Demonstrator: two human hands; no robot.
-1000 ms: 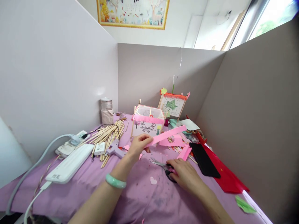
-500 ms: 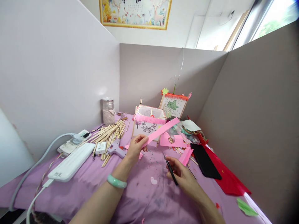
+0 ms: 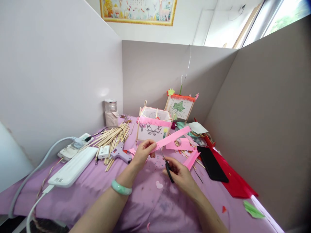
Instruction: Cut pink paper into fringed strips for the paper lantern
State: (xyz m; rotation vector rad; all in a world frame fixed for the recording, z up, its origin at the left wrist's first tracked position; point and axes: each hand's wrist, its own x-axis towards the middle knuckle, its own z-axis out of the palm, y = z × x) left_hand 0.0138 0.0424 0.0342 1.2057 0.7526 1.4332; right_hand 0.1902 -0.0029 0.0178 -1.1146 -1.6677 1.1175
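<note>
My left hand (image 3: 145, 151) pinches one end of a long pink paper strip (image 3: 173, 137), which slants up to the right. Black-handled scissors (image 3: 168, 169) are in my right hand (image 3: 178, 173), their blades pointing up at the strip's lower edge near my left fingers. Whether the blades touch the paper is hard to tell. Behind the strip stands a lantern-like frame of sticks (image 3: 154, 127) with a drawn white panel and a pink fringe. A small pale paper heart (image 3: 159, 184) lies on the purple cloth in front of my hands.
Wooden sticks (image 3: 113, 136), a glue gun (image 3: 120, 153), a white power bank (image 3: 73, 166) and a cup (image 3: 111, 113) are on the left. To the right lie pink paper scraps (image 3: 191, 159), a black phone (image 3: 212, 164) and red paper (image 3: 239, 186). Another lantern (image 3: 180, 108) stands behind.
My right hand has moved up and left, bringing the scissors to the pink strip's edge. The strip has shifted slightly right in my left hand. The view has tilted slightly downward.
</note>
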